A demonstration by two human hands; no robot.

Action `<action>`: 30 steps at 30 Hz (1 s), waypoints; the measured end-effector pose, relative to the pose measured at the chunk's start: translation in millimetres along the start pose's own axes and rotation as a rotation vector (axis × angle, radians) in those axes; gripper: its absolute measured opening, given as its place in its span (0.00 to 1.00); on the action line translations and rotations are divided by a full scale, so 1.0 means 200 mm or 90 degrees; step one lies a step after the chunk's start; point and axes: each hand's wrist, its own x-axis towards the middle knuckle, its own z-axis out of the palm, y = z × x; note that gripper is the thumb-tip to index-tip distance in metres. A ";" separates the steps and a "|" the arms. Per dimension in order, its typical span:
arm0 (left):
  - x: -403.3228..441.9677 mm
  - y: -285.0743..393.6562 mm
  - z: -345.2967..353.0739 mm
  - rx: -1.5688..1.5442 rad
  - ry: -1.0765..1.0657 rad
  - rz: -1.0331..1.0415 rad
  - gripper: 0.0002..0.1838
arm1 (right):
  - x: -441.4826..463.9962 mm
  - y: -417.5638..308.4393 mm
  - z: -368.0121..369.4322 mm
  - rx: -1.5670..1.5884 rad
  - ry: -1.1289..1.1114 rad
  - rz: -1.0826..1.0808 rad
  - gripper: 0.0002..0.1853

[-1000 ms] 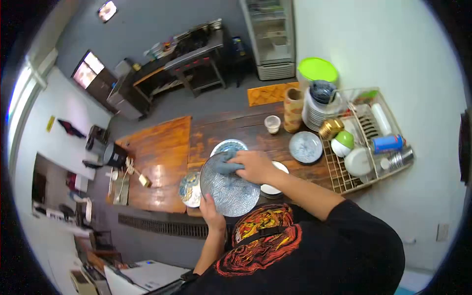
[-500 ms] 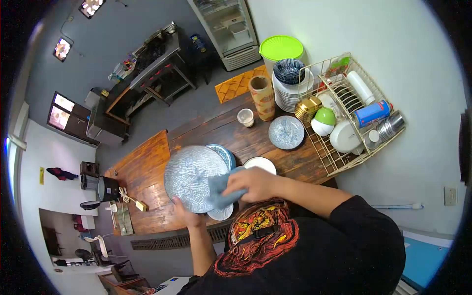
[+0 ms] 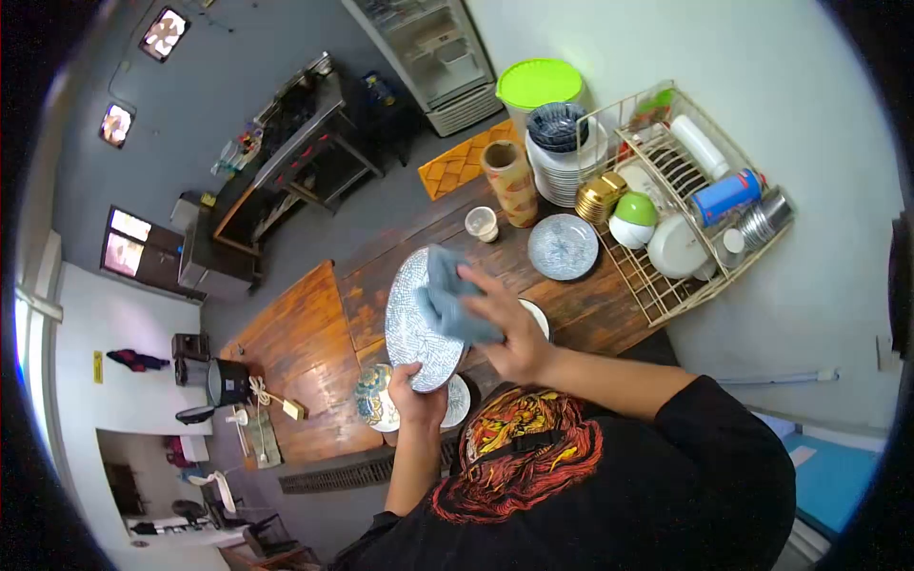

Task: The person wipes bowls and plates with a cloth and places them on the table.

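My left hand grips the lower edge of a large grey-white patterned plate, its thumb on the upper face. The plate is raised and tilted steeply above the wooden table. Bunched in my right hand is a blue-grey cloth, in front of the plate's right part; whether it touches cannot be told. Below the plate lie a colourfully patterned plate and a small pale plate, both partly hidden. A white plate shows past my right wrist.
On the wooden table stand a speckled plate, a small plastic cup and a tall roll. Stacked white plates carry dark bowls. A wire rack with dishes is at right, a black pot at far left.
The large plate has turned from facing up to steeply tilted and moved right. The cloth and my right hand have risen. The colourfully patterned plate has come into sight.
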 end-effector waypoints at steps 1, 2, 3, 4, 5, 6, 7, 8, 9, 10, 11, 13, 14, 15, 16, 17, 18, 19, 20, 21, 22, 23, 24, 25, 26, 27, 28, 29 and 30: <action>-0.01 -0.01 0.01 0.004 -0.004 -0.007 0.36 | 0.04 0.00 0.00 0.055 0.015 0.048 0.29; -0.03 -0.01 0.03 0.014 0.001 -0.017 0.36 | 0.09 0.02 -0.01 0.113 0.029 0.097 0.27; -0.05 0.00 0.04 0.025 0.007 -0.025 0.35 | 0.13 0.03 -0.03 0.113 0.032 0.100 0.27; -0.07 0.00 0.05 0.034 0.013 -0.032 0.35 | 0.18 0.03 -0.06 0.190 0.003 0.248 0.25; -0.09 0.00 0.05 0.044 0.021 -0.036 0.34 | 0.20 0.02 -0.07 0.268 -0.027 0.394 0.23; -0.11 0.00 0.07 0.047 0.023 -0.034 0.34 | 0.21 0.01 -0.06 0.253 -0.034 0.396 0.23; -0.12 -0.01 0.09 0.020 0.032 -0.022 0.35 | 0.22 -0.01 -0.05 0.238 -0.040 0.396 0.22; -0.13 -0.03 0.11 -0.007 0.039 -0.010 0.35 | 0.22 -0.04 -0.03 0.242 -0.039 0.393 0.22; -0.14 -0.04 0.12 -0.035 0.048 0.003 0.35 | 0.20 -0.08 0.02 0.256 0.013 0.333 0.23; -0.15 -0.03 0.12 -0.064 0.055 0.016 0.35 | 0.19 -0.12 0.06 0.269 0.064 0.272 0.24; -0.15 -0.02 0.11 -0.065 0.054 0.020 0.35 | 0.17 -0.14 0.09 0.271 0.062 0.269 0.24; -0.14 -0.02 0.05 -0.109 0.013 0.004 0.37 | 0.12 -0.15 0.14 0.222 0.066 0.124 0.24; -0.14 -0.02 0.02 -0.132 -0.005 -0.003 0.38 | 0.09 -0.16 0.16 0.198 0.065 0.054 0.24; -0.15 -0.02 -0.01 -0.156 -0.024 -0.010 0.39 | 0.06 -0.18 0.18 0.174 0.064 -0.017 0.24; -0.16 -0.02 -0.02 -0.162 -0.023 -0.004 0.39 | 0.02 -0.20 0.19 0.127 0.019 -0.064 0.25; -0.18 -0.01 -0.02 -0.166 -0.025 -0.003 0.38 | 0.00 -0.21 0.20 0.080 -0.025 -0.113 0.25; -0.19 -0.01 -0.03 -0.170 -0.027 -0.002 0.37 | -0.03 -0.22 0.21 0.084 -0.033 -0.116 0.25; -0.20 0.00 -0.03 -0.174 -0.030 0.000 0.36 | -0.05 -0.22 0.21 0.060 -0.050 -0.140 0.25; -0.20 0.00 -0.03 -0.178 -0.035 0.002 0.35 | -0.07 -0.21 0.22 0.035 -0.067 -0.164 0.25; -0.20 0.00 -0.03 -0.182 -0.041 0.002 0.34 | -0.08 -0.21 0.23 0.009 -0.083 -0.189 0.25; -0.20 0.00 -0.02 -0.185 -0.047 0.000 0.34 | -0.10 -0.21 0.23 -0.017 -0.097 -0.213 0.25; -0.19 0.00 -0.01 -0.188 -0.052 -0.002 0.33 | -0.11 -0.21 0.24 -0.044 -0.111 -0.235 0.24; -0.20 -0.01 -0.01 -0.190 -0.056 -0.005 0.32 | -0.12 -0.20 0.24 -0.071 -0.124 -0.257 0.24; -0.21 -0.01 -0.01 -0.193 -0.058 -0.007 0.32 | -0.13 -0.20 0.24 -0.095 -0.139 -0.278 0.24; -0.22 -0.01 -0.01 -0.196 -0.059 -0.008 0.31 | -0.10 -0.22 0.23 -0.076 -0.118 -0.275 0.24; -0.22 -0.01 -0.01 -0.200 -0.061 -0.006 0.30 | -0.06 -0.24 0.22 -0.056 -0.098 -0.275 0.24; -0.23 -0.01 -0.01 -0.203 -0.064 -0.003 0.30 | 0.00 -0.25 0.20 -0.050 -0.104 -0.280 0.24; -0.24 0.00 -0.01 -0.205 -0.066 0.000 0.29 | 0.07 -0.26 0.19 -0.002 -0.081 -0.265 0.23; -0.24 0.01 -0.01 -0.207 -0.068 0.003 0.29 | 0.13 -0.27 0.19 0.046 -0.056 -0.247 0.22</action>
